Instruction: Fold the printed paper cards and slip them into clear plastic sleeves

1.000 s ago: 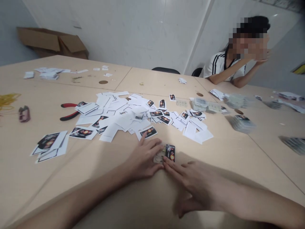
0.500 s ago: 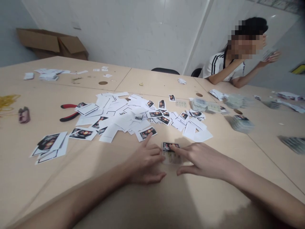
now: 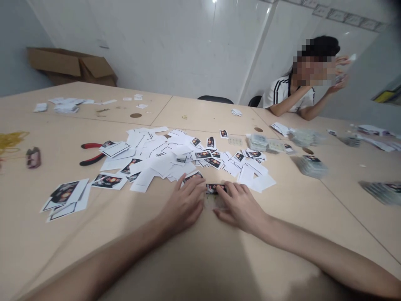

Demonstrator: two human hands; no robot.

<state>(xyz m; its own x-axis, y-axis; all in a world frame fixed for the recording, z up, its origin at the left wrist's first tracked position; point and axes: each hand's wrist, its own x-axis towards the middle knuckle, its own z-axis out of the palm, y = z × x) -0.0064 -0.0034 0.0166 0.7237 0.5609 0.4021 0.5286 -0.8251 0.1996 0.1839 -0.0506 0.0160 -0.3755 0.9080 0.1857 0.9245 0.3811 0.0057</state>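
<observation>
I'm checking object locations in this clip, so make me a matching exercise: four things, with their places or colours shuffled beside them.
Things:
1. small clear case
2. pliers
3. cardboard box
4. stringy pile

Places or colours:
A. beyond the table's far edge
B. yellow
C. between left hand and right hand
D. partly under the paper heap

Right pairs: 1-C, 2-D, 3-A, 4-B

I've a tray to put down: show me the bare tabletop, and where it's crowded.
Bare tabletop lies between the right hand and the stacked clear plastic cases, and between the forearms. Crowded: beyond the left hand, where white paper slips and printed cards lie heaped beside the red-handled pliers.
</observation>
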